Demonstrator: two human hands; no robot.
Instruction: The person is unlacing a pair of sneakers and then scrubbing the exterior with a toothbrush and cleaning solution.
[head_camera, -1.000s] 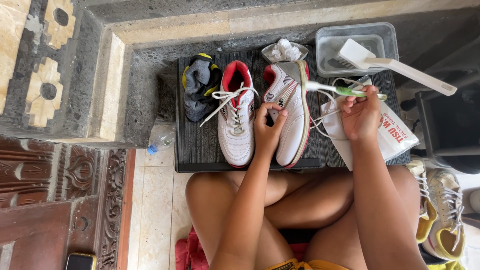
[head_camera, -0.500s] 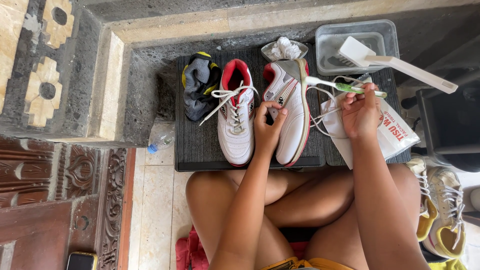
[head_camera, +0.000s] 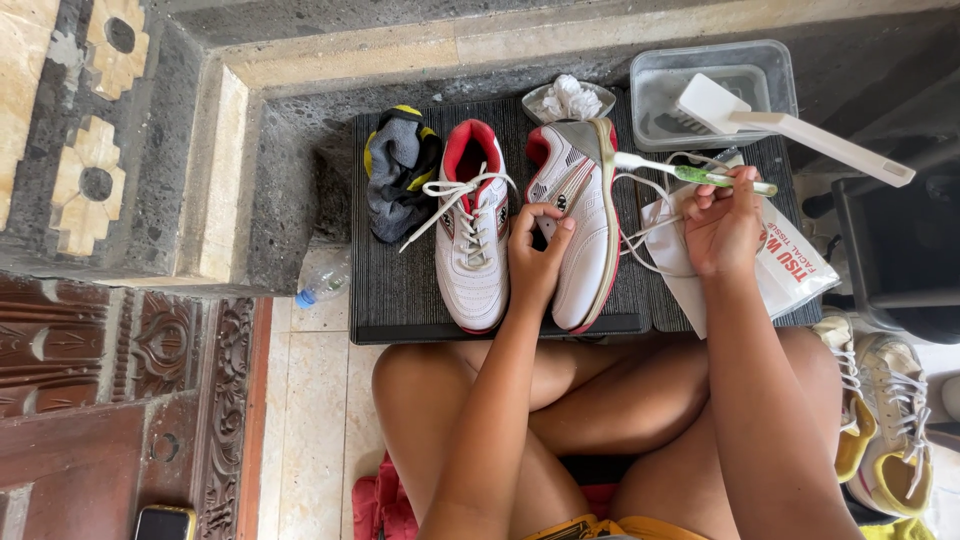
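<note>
Right now my left hand (head_camera: 537, 250) is closed around the side of the white and red sneaker (head_camera: 578, 225) that stands tipped on its edge on the dark ribbed mat (head_camera: 400, 290), thumb and fingers pinching its upper near the middle. My right hand (head_camera: 722, 225) is gripping a green-handled toothbrush (head_camera: 690, 172) by its handle; the white bristle end points left and reaches the heel end of that same tipped sneaker, near its red lining. So the shoe lies between my two hands, touching the left one, with the right one just beside it over the white tissue packet (head_camera: 780, 265). Loose white laces (head_camera: 645, 225) run from the shoe across to the packet.

Counting: two white and red sneakers on the mat, the tipped one and a second sneaker (head_camera: 472, 240) lying flat, sole down, just left of it with its laces spread. One toothbrush. One grey, black and yellow sock bundle (head_camera: 400, 180) lies at the left end of the mat. One small clear dish with a crumpled white wad (head_camera: 568, 98) sits at the far edge, and one clear plastic tub (head_camera: 700, 85) stands to its right with one white scrubbing brush (head_camera: 790, 125) resting across its rim. One plastic bottle (head_camera: 320, 285) lies on the floor left of the mat. Another pair of worn yellow-trimmed shoes (head_camera: 880, 420) sits by my right knee.
</note>
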